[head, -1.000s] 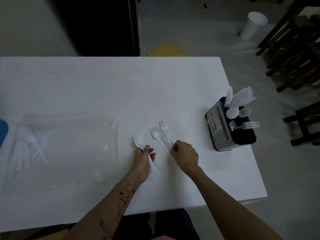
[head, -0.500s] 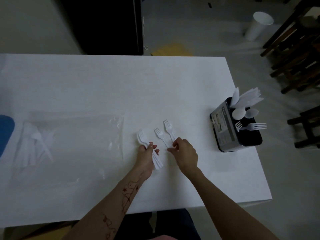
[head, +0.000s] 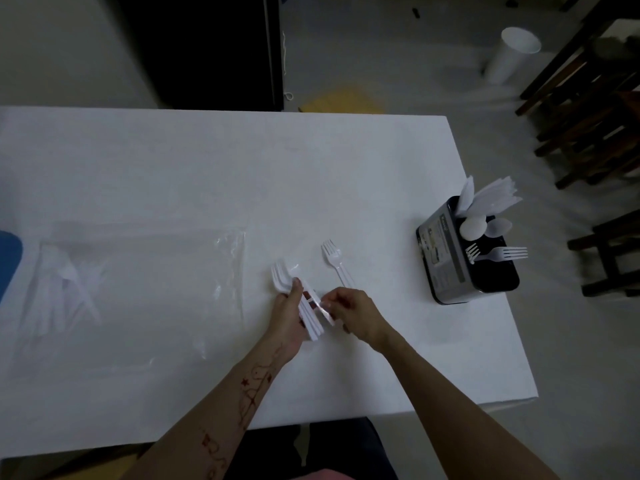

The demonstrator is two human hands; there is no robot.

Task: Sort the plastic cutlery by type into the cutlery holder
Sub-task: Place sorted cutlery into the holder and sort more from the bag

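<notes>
My left hand (head: 290, 318) grips a bundle of white plastic forks (head: 282, 280), tines pointing away from me. My right hand (head: 353, 313) pinches the handle of one more fork (head: 320, 306) and holds it against that bundle. A single white fork (head: 336, 261) lies loose on the white table (head: 207, 174), just beyond my right hand. At the table's right edge stands the black cutlery holder (head: 465, 268), with knives at the back, spoons in the middle and two forks in the front compartment.
A clear plastic bag (head: 138, 289) lies flat to the left, with more white cutlery (head: 72, 289) at its far left end. A blue object (head: 7, 261) pokes in at the left edge. Dark wooden chairs (head: 595, 109) and a white cup (head: 510, 53) stand on the floor beyond.
My right hand picked one fork off the table and brought it left to the bundle in my left hand. One loose fork stays on the table where two lay before.
</notes>
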